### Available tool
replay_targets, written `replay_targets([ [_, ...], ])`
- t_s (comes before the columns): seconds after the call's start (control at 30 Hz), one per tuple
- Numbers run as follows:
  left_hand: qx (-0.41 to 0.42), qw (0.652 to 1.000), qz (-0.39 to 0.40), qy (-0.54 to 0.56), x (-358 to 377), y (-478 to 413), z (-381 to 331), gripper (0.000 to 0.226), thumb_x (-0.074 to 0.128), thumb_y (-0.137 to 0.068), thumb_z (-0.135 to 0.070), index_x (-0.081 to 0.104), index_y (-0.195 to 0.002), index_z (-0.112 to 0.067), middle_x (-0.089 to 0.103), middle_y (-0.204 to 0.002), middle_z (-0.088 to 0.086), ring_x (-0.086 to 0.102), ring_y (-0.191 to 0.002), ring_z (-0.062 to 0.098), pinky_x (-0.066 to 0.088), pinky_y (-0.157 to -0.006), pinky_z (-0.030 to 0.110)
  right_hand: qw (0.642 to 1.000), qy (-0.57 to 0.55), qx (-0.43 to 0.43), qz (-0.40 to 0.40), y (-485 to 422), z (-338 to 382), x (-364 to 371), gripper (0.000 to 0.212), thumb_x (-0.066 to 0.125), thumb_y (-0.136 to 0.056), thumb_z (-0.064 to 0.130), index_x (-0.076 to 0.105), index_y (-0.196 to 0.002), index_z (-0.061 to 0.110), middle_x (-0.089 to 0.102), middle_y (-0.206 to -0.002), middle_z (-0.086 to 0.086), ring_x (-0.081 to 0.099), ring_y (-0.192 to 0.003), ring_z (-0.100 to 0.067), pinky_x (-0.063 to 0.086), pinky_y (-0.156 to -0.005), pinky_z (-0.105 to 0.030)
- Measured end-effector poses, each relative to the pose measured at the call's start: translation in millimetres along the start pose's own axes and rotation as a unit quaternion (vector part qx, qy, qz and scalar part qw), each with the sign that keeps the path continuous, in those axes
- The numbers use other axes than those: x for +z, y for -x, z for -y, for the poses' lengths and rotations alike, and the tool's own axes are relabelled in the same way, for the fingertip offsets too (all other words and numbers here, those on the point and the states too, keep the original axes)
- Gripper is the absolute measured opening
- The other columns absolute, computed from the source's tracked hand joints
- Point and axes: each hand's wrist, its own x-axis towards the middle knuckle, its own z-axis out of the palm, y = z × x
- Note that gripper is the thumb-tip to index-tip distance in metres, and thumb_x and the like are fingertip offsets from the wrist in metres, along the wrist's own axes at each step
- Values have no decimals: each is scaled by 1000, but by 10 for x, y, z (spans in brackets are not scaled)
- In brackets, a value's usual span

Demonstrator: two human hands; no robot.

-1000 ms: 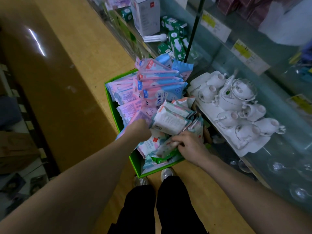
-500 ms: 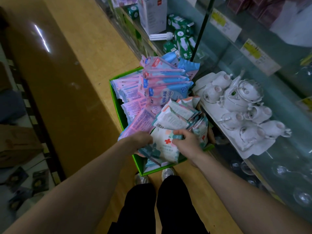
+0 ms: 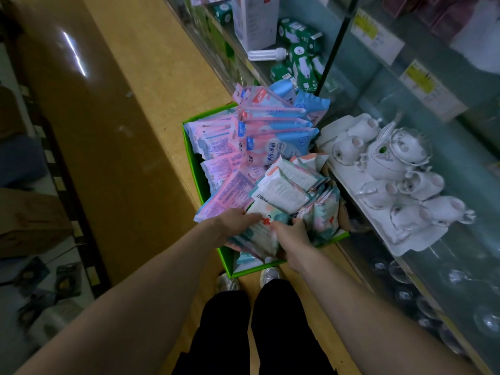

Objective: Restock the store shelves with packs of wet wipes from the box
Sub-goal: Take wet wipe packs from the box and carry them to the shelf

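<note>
Presently, one white-and-teal wipes pack [image 3: 258,232] sits at the 6 o'clock end of the green box [image 3: 192,163]. The left hand [image 3: 232,223] grips its 9 o'clock edge and the right hand [image 3: 292,234] its 3 o'clock edge. Judged light, soft and slick-wrapped; best held by the flanks. Loose packs [image 3: 273,136] heaped toward 12 o'clock may slide. A fragile tea set [image 3: 389,158] stands at 3 o'clock, just beside the box.
</note>
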Motion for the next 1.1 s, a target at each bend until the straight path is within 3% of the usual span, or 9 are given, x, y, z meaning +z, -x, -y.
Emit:
replay_targets([
  [0.17, -34, 998, -7, -52, 3, 34, -61, 39, 43, -98, -48, 53, -114, -14, 60, -113, 12, 63, -95, 27, 58, -71, 36, 997, -68, 26, 2, -49, -44, 176, 45, 51, -88, 12, 44, -132, 5, 63, -111, -17, 66, -90, -31, 57, -68, -37],
  [0.3, 78, 965, -107, -226, 112, -46, -82, 58, 37, -97, -56, 49, -135, -13, 55, -133, 14, 54, -119, 31, 44, -96, 35, 996, -89, 16, -15, -28, -113, 327, 50, 56, -78, 15, 49, -127, 5, 62, -117, -18, 64, -99, -32, 55, -85, -44],
  [0.4, 95, 947, -173, -252, 161, -51, -69, 63, 39, -95, -58, 48, -133, -9, 52, -135, 17, 50, -122, 31, 39, -92, 34, 994, -104, 9, -24, 7, -136, 390, 63, 56, -66, 31, 51, -122, 3, 64, -114, -20, 65, -98, -35, 55, -85, -49],
  [0.5, 99, 950, -178, -238, 161, -76, -29, 64, 40, -93, -61, 50, -131, -10, 53, -133, 17, 52, -120, 31, 41, -93, 35, 993, -113, 17, -18, 39, -117, 398, 54, 54, -82, 40, 50, -122, 4, 63, -118, -20, 63, -101, -36, 53, -88, -51],
  [0.6, 96, 959, -183, -195, 135, -63, -35, 65, 42, -94, -59, 49, -134, -8, 53, -132, 15, 52, -116, 29, 41, -88, 31, 996, -81, 8, -25, 42, -93, 378, 43, 48, -95, 31, 42, -130, 6, 58, -125, -20, 60, -107, -36, 51, -93, -49],
  [0.7, 93, 969, -181, -138, 105, -26, -85, 61, 48, -93, -56, 54, -124, -4, 57, -116, 12, 53, -97, 24, 40, -77, 28, 998, -63, -24, -7, 69, -81, 359, 41, 45, -97, 22, 37, -136, 11, 54, -127, -18, 58, -107, -34, 50, -93, -47],
  [0.8, 72, 978, -189, -53, 35, -20, -108, 64, 57, -88, -57, 57, -119, -1, 61, -114, 13, 60, -94, 26, 47, -72, 30, 994, -81, -65, 19, 134, -55, 364, 42, 47, -96, 20, 38, -138, 17, 56, -127, -14, 59, -102, -29, 51, -87, -40],
  [1.0, 110, 957, -242, 120, 14, 22, -236, 56, 62, -87, -53, 62, -107, -1, 68, -94, 12, 65, -78, 24, 55, -72, 32, 989, -122, -53, 61, 207, 180, 317, 37, 58, -92, 30, 49, -124, 14, 63, -93, -8, 65, -72, -23, 57, -53, -32],
  [1.1, 101, 944, -258, 180, 43, 22, -328, 67, 58, -86, -59, 59, -115, 0, 68, -99, 11, 67, -84, 26, 57, -79, 37, 991, -68, -39, 109, 189, 263, 293, 46, 54, -92, 48, 60, -115, 9, 70, -96, -14, 69, -71, -24, 58, -54, -31],
])
